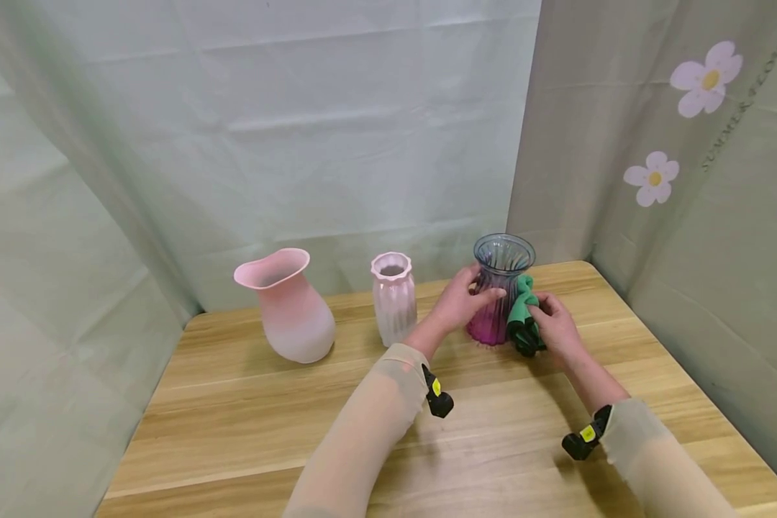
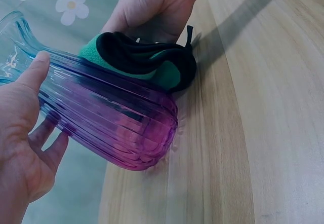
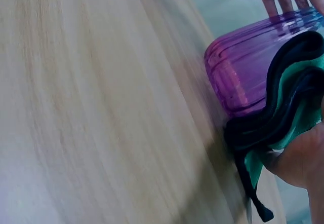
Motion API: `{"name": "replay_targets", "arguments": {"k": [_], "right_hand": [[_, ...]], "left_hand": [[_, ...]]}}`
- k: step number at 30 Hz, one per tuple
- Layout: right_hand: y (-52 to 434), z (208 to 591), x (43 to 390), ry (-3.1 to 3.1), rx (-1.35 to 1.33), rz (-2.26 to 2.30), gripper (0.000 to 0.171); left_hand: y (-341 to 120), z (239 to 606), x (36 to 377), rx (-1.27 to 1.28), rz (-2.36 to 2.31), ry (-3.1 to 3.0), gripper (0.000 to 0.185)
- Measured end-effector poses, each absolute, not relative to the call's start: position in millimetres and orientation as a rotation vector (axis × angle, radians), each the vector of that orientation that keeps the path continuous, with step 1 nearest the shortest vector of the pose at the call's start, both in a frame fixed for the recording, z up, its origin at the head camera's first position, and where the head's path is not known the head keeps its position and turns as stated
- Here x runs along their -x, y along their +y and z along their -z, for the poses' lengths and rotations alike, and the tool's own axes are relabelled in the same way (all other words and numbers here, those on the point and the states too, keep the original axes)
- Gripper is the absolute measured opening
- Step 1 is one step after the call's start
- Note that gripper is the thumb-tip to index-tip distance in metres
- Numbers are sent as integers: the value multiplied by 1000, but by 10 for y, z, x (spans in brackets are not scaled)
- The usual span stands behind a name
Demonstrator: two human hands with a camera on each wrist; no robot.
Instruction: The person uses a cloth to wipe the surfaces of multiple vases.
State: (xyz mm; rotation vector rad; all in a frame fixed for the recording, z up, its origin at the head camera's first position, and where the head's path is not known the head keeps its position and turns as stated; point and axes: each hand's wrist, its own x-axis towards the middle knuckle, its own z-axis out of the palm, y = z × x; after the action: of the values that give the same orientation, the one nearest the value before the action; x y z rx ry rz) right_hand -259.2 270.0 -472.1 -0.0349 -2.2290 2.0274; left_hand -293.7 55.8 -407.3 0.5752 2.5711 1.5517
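Wiping step in hand: glass vase (image 1: 500,298) upright on worktop (image 1: 298,424), far right. Left hand (image 1: 461,302) curled round vase neck, steadying. Right hand (image 1: 557,324) bunches cloth (image 1: 523,316) against vase side. Next move likely calls for firm hold, cloth rubbed along ribs.

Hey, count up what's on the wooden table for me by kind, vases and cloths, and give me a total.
Vases: 3 (pink wide-mouthed vase, pale ribbed vase, blue-purple glass vase)
Cloths: 1 (green and black cloth)
Total: 4
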Motion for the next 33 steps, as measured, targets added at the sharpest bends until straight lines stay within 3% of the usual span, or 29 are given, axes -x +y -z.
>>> {"name": "replay_targets", "arguments": {"k": [7,14,18,24,33], "right_hand": [[2615,4522,2593,-2195,76,-2035,26],[2526,4186,2611,-1996,21,-2182,6],[2514,4039,2592,-1810,9,-2344,12],[2552,3904,2573,-1538,-31,-2522,8],[2610,3887,2593,-1560,-70,-2534,10]], "left_hand": [[565,4078,2947,-596,-1603,2542,80],[563,4086,2954,-611,-1600,2549,76],[572,4087,2954,-637,-1593,2551,73],[569,4078,2930,-586,-1552,2562,81],[549,4080,2923,-580,-1500,2600,84]]}}
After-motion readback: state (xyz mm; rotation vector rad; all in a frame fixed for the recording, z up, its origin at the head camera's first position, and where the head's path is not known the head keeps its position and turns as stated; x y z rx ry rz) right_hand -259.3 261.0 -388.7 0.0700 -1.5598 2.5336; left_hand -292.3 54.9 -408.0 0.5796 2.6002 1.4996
